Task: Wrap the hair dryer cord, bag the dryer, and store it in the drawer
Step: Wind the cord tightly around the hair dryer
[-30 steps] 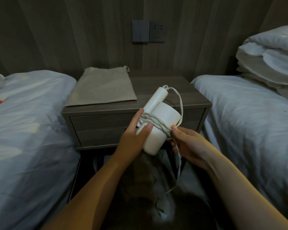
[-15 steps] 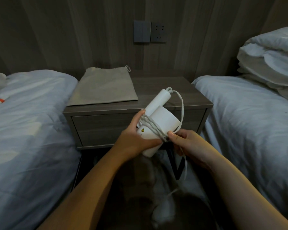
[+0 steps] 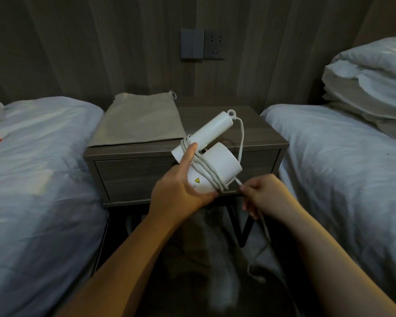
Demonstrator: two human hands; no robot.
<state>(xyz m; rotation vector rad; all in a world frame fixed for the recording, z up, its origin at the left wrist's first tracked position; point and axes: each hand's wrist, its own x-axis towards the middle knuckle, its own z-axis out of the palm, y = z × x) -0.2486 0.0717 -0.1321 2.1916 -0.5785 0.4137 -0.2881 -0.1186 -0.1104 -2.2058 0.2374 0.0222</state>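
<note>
The left hand grips the white hair dryer by its barrel, fingers curled underneath and thumb laid along the folded handle, holding it in the air in front of the nightstand. Several turns of the white cord already circle the body. The right hand sits just beside the dryer's nozzle end, its fingers pinched on the loose cord, which trails down from there toward the floor. The beige drawstring bag lies flat on the nightstand's worktop, above the closed drawer.
</note>
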